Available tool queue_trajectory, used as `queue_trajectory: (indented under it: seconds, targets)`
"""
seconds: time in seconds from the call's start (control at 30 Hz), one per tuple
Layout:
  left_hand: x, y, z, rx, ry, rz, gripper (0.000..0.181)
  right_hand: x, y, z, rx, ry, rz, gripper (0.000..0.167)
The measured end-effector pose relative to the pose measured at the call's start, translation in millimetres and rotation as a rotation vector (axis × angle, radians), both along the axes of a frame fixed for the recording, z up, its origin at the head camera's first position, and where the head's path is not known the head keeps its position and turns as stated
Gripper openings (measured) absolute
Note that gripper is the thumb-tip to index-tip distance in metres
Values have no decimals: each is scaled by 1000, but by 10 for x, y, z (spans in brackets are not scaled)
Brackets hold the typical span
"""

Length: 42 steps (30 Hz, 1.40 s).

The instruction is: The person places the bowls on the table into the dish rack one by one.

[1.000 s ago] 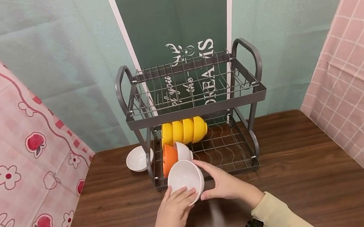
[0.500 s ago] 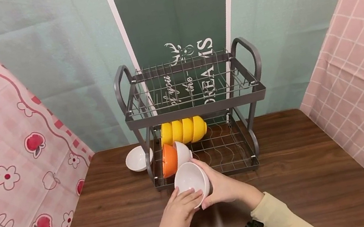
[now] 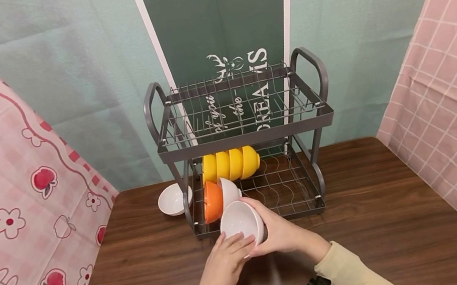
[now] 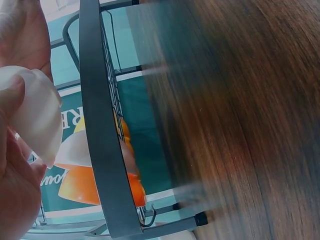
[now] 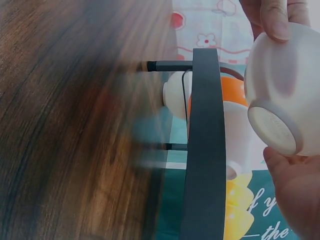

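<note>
A white bowl (image 3: 239, 222) is tilted in the air before the rack's front edge, its inside facing up in the head view. My left hand (image 3: 224, 263) grips its near rim, fingers inside and thumb on the outer wall, as the left wrist view shows. On the other side my right hand (image 3: 282, 231) holds the bowl between thumb and fingers. The foot of this bowl (image 5: 280, 125) shows in the right wrist view. Just behind, an orange bowl (image 3: 213, 202) and another white bowl (image 3: 230, 190) stand on edge in the lower tier.
A dark grey two-tier dish rack (image 3: 250, 136) stands on the wooden table (image 3: 375, 218). Several yellow bowls (image 3: 237, 164) line its lower tier at the back left. One more white bowl (image 3: 172, 201) sits left of the rack. Patterned cloths hang around the table.
The held white bowl has shifted a little to the right, from in front of the orange bowl. My right hand now reaches further around its side. The bowls in the rack have not moved.
</note>
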<state>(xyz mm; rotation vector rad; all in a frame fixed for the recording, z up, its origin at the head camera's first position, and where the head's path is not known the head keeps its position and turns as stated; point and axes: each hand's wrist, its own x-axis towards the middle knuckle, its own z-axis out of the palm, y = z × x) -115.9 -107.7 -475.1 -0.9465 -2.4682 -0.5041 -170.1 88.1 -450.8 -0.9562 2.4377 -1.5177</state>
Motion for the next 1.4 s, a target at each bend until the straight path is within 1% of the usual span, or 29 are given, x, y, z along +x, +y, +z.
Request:
queue_trajectory:
  seconds: [0.1,0.23,0.3,0.37,0.5,0.6,0.73,0.9,1.07,1.23,1.4]
  targets:
    - [-32,-12,-13,19,-2,31,43,-17,2,4,6,13,-30,109]
    - [-88,-56,-35,76,-23,104,65,-57,29,-7,10,30,-79,109]
    - [-112,-92,-53,104,-38,140,70,-79,52,-6,11,31,-99,109]
    - [-133,-131,-82,116,-55,170,70,-102,79,-1,17,35,-119,109]
    - [-170,-193,-166,102,-99,222,67,-160,131,10,25,48,-159,109]
    - [-194,-217,-227,71,-149,256,65,-208,174,17,23,56,-194,110]
    - [-216,-234,-282,28,-210,289,62,-270,231,16,35,65,-245,112]
    - [-230,-246,-296,-1,-225,300,59,-347,279,-6,62,71,-297,111]
    - [-236,-246,-287,0,-230,299,59,-377,290,-24,86,58,-334,110]
    - [-233,-248,-296,4,-230,298,59,-416,285,-63,114,47,-360,110]
    - [-238,-252,-306,5,-219,296,58,-483,260,-101,151,61,-375,110]
